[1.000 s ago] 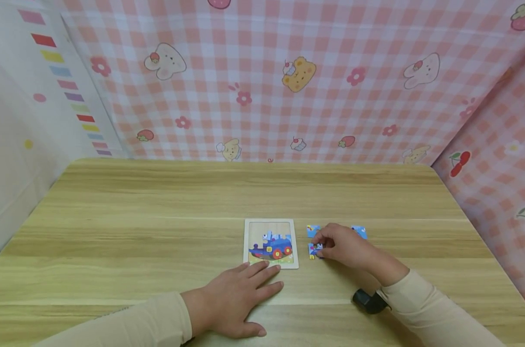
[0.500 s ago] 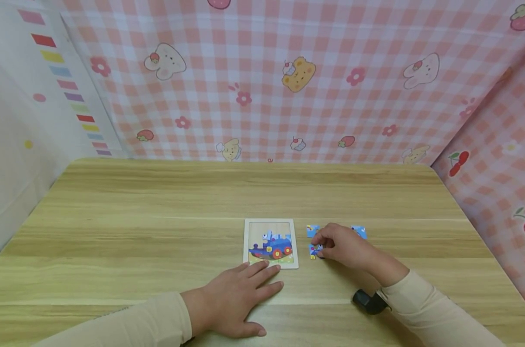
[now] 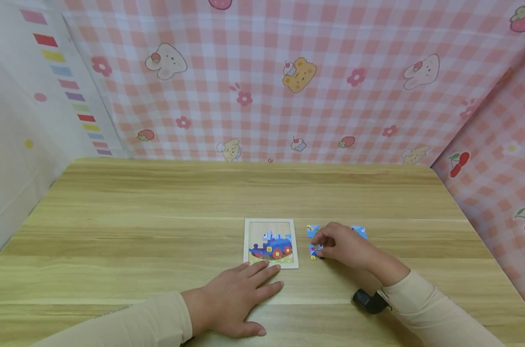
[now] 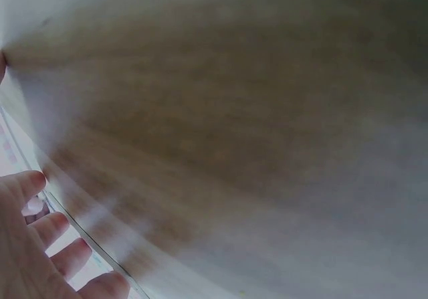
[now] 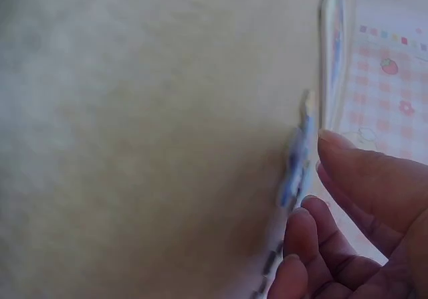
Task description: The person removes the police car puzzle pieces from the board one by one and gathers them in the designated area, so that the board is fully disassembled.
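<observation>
A small jigsaw tray [image 3: 247, 241] with a pale border lies mid-table in the head view. Joined pieces in its lower part show a blue train [image 3: 275, 248]; bare wood shows above them. My left hand [image 3: 238, 301] lies flat with fingers spread, its fingertips at the tray's near border. To the tray's right, my right hand [image 3: 344, 246] pinches a blue puzzle piece [image 3: 313, 251] between thumb and curled fingers, low at the table; the hand covers part of it. The right wrist view shows this piece [image 5: 294, 158] edge-on beside the thumb [image 5: 354, 168].
Behind my right hand lie more loose blue pieces, one at the left [image 3: 312, 230] and one at the right [image 3: 360, 231], partly covered. A black wrist camera [image 3: 368, 301] sits under the right forearm. Pink checked cloth [image 3: 262, 86] stands along the table's back edge.
The puzzle piece under my right fingers has shifted slightly to the right. Both hands and the tray stay almost where they were.
</observation>
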Demonstrator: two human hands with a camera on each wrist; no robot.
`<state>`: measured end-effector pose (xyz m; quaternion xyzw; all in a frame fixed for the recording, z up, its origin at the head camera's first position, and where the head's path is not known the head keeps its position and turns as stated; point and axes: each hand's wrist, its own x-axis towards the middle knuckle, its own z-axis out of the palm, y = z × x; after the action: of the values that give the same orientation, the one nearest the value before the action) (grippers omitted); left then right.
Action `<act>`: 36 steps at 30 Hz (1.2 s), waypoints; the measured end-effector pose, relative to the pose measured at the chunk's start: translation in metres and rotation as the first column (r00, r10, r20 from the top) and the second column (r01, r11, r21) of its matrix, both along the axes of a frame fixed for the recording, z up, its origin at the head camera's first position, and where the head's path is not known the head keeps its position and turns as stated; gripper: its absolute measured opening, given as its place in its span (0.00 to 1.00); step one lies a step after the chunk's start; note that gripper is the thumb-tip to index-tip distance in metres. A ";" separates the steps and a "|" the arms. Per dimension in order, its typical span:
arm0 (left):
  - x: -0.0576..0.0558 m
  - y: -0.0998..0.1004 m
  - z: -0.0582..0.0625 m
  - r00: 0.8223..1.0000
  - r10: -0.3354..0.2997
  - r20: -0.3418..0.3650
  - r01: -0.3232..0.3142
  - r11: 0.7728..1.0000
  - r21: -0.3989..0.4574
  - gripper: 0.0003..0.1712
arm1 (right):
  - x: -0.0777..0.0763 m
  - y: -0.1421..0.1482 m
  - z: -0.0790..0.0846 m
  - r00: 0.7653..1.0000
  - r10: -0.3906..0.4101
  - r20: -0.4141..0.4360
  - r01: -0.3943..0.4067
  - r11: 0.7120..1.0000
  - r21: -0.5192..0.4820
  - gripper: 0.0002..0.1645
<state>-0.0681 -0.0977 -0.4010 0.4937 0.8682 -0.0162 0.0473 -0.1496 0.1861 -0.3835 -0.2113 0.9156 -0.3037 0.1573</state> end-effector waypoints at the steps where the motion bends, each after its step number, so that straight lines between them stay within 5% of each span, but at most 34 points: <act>1: 0.000 0.000 0.000 1.000 0.002 0.002 -0.002 1.000 -0.003 0.44 | -0.001 0.000 0.001 1.000 -0.007 -0.003 0.007 1.000 0.000 0.08; 15: 0.000 0.001 -0.001 1.000 0.007 0.023 -0.007 1.000 -0.004 0.44 | -0.006 -0.009 0.009 0.998 0.000 -0.063 -0.005 0.996 -0.088 0.11; 36: 0.000 0.000 -0.001 1.000 -0.006 -0.026 0.006 1.000 0.001 0.44 | -0.015 -0.057 0.008 0.999 -0.003 -0.043 0.001 0.998 -0.057 0.13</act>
<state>-0.0679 -0.0973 -0.4018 0.4963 0.8671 -0.0222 0.0356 -0.1651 0.1294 -0.3753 -0.2213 0.9099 -0.3253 0.1313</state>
